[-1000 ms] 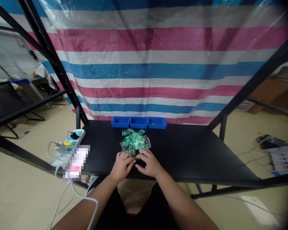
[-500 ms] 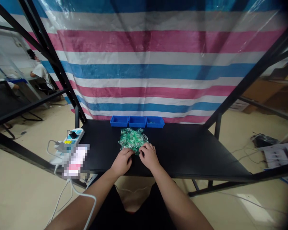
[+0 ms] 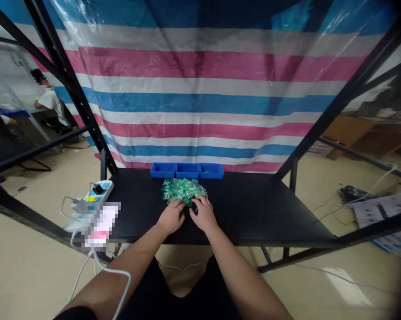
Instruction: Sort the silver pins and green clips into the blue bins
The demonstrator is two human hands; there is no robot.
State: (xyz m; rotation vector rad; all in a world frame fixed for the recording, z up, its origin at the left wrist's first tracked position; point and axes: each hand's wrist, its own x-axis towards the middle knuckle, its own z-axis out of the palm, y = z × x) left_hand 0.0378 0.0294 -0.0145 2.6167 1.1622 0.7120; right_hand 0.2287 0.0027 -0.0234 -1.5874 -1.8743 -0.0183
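Observation:
A heap of small clear packets with green contents (image 3: 180, 189) lies on the black table. What is inside each packet is too small to tell. My left hand (image 3: 172, 216) rests at the heap's near edge, fingers bent over the packets and thumb held apart. Just to its right, my right hand (image 3: 203, 214) touches the near right side of the heap, its thumb also away from the curved fingers. A dark gap separates the two hands. Neither one visibly holds a packet, though the fingertips are partly hidden among them.
Behind the heap stand three joined blue bins (image 3: 187, 170); the right one has something small inside. A power strip (image 3: 102, 191) and a blurred-out phone-like item (image 3: 102, 224) with white cables sit at the left. Black frame posts and a striped sheet (image 3: 200, 102) enclose the table (image 3: 253, 209).
My hands were close together with fingertips meeting in front of the heap; they have moved apart and forward onto its near edge. The heap looks flatter, and the view has shifted slightly.

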